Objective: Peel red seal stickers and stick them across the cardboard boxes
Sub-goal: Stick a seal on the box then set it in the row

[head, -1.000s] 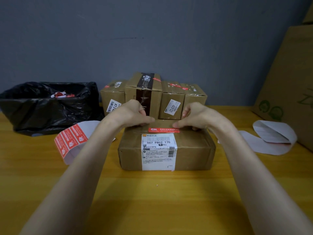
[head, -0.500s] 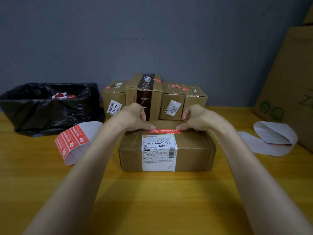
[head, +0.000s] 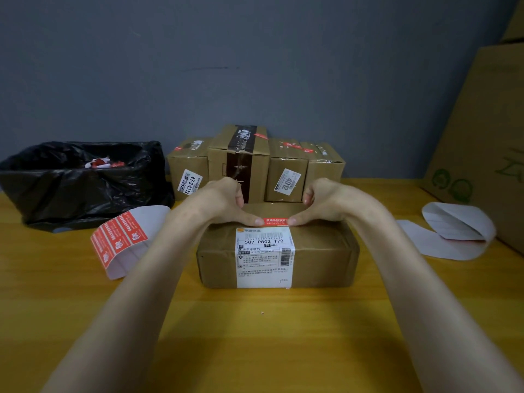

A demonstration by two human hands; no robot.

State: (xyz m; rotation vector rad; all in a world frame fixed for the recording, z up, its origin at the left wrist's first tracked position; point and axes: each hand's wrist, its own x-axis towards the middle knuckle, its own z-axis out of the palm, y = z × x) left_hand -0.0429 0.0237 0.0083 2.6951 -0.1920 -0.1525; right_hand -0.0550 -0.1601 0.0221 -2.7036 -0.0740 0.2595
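Observation: the cardboard box (head: 320, 251) sits mid-desk (head: 255, 336), its white shipping label (head: 265, 256) folded over the near top edge. The red seal sticker (head: 274, 221) lies on the box top just behind that edge, touching the upper margin of the label.

Change noted: a second ago the sticker showed at full length between the two hands. The left hand (head: 218, 202) and right hand (head: 326, 202) have since closed inward and lowered, so that each thumb covers one end of the sticker and only its middle shows.

Fingers: both thumbs lie flat and press down on the sticker ends. The remaining fingers (head: 239, 198) are bent together above the box top behind; whether they touch it cannot be told.

Assessment: the sticker appears laid and is being rubbed down, so this box is close to sealed. The boxes (head: 238, 163) along the far edge already carry red seals.

Supplies: the strip of unused stickers (head: 119, 239) lies toward the left edge, beside the black bag (head: 79, 182); spent backing paper (head: 453, 234) lies toward the right edge.
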